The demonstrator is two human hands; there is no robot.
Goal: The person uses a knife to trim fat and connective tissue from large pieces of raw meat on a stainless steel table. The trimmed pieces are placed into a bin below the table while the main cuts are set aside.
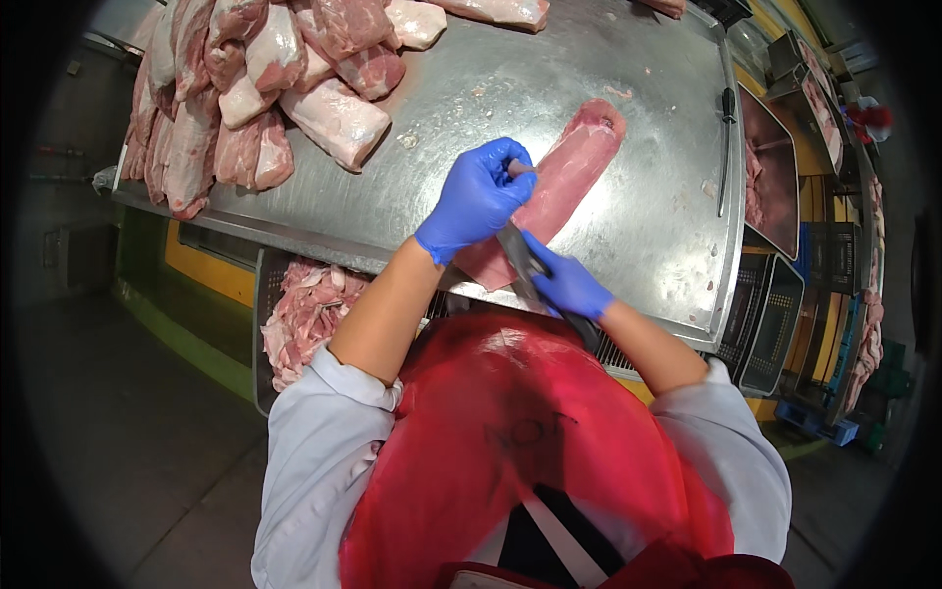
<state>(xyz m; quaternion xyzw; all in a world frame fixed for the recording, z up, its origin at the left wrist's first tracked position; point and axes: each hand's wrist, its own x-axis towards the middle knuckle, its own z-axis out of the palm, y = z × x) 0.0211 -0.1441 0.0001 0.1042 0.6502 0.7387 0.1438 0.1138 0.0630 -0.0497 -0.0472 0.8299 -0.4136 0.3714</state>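
1. A long pink cut of meat is seen lying on the steel surface, angled from the near edge toward the far right, with its far end blunt and darker.
2. The near half of the cut is gripped by the left hand, which is gloved in blue; the fingers are clenched over the upper edge of the meat, and a strip of it is pinched between thumb and fingers.
3. A knife is held in the right hand, also gloved in blue; the hand is closed around the handle, and the blade is laid against the near end of the cut, just below the left hand.
4. Both hands are placed close together at the near edge of the surface, above a red apron worn over a white coat.
5. A heap of larger pale and pink meat pieces is stacked at the far left of the surface, well apart from the cut being worked.
6. A slim dark tool is laid along the right side of the surface.
7. Below the near edge, to the left, a crate of meat trimmings is seen.
8. Dark trays are set beside the right edge of the surface.
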